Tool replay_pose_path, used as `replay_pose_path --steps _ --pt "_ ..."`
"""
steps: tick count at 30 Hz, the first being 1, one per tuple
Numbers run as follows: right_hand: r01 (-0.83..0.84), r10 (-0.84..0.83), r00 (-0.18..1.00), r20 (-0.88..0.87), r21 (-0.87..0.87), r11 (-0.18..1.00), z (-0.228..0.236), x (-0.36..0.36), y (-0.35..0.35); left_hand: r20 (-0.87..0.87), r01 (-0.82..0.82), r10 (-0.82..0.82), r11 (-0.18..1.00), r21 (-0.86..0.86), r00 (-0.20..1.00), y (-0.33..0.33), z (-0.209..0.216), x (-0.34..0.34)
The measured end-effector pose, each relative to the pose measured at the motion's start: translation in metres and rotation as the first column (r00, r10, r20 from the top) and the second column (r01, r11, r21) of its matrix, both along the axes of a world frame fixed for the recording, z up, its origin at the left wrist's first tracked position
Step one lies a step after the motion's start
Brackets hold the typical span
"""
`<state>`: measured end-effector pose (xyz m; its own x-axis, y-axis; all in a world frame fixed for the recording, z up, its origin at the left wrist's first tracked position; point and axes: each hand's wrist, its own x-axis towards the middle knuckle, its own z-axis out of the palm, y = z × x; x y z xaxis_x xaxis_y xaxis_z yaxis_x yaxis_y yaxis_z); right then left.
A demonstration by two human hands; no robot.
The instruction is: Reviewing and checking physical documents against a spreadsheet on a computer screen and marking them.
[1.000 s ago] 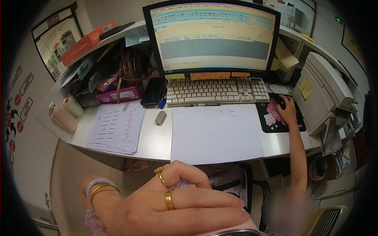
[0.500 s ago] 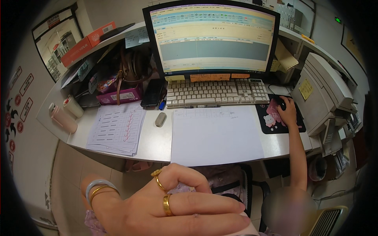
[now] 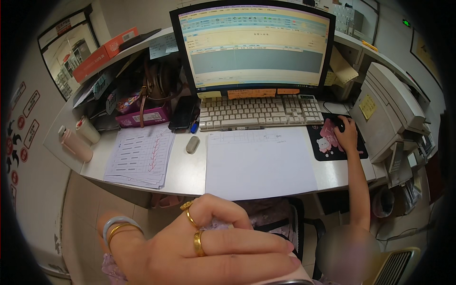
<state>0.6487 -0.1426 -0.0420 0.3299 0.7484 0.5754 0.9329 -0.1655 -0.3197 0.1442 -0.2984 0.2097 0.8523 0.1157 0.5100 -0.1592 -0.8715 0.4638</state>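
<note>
My left hand (image 3: 213, 251), with gold rings and bangles at its wrist, is large and close at the bottom. Its fingers are bent round a pale pink object (image 3: 289, 276) with a dark edge, mostly hidden below the picture. On the desk's right side, my right hand (image 3: 348, 135) rests over a black computer mouse (image 3: 339, 124). The mouse is on a black mouse pad (image 3: 332, 154) with a pink cartoon print. Left of it are a white keyboard (image 3: 256, 113) and a lit monitor (image 3: 256, 47) showing a form window.
A large white sheet (image 3: 259, 166) lies before the keyboard, with a pen (image 3: 237, 128) along its top. Further left are a grey eraser-like block (image 3: 193, 144), marked papers (image 3: 137, 156), a dark phone (image 3: 183, 114) and a pink bottle (image 3: 76, 145). A printer (image 3: 389, 109) stands at right.
The picture has shifted very slightly. More of the pale pink object's dark edge shows under my left fingers. My right hand stays on the mouse.
</note>
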Motion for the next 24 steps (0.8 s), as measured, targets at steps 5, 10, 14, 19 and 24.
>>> replay_pose_path --steps 5,10,14,19,24 --pt "-0.001 0.001 1.000 -0.004 0.001 1.000 0.002 -0.001 0.001 0.005 -0.002 0.002 0.999 -0.047 1.000 0.001 -0.001 0.000" --pt "0.006 -0.007 1.000 -0.002 -0.012 1.000 0.003 -0.002 0.001 0.089 -0.017 0.031 0.988 -0.156 0.996 0.005 -0.009 0.000" --pt "0.007 -0.007 1.000 -0.006 -0.008 1.000 0.002 0.000 0.001 0.152 -0.026 0.064 0.971 -0.238 0.986 0.004 -0.020 0.000" --pt "0.013 -0.013 1.000 0.005 -0.007 1.000 0.003 0.000 0.000 0.158 -0.038 0.073 0.976 -0.216 0.985 0.004 -0.020 0.001" --pt "0.010 -0.010 1.000 -0.002 -0.015 1.000 0.005 -0.004 -0.001 0.090 -0.059 0.065 0.996 -0.064 0.994 0.003 -0.010 0.004"
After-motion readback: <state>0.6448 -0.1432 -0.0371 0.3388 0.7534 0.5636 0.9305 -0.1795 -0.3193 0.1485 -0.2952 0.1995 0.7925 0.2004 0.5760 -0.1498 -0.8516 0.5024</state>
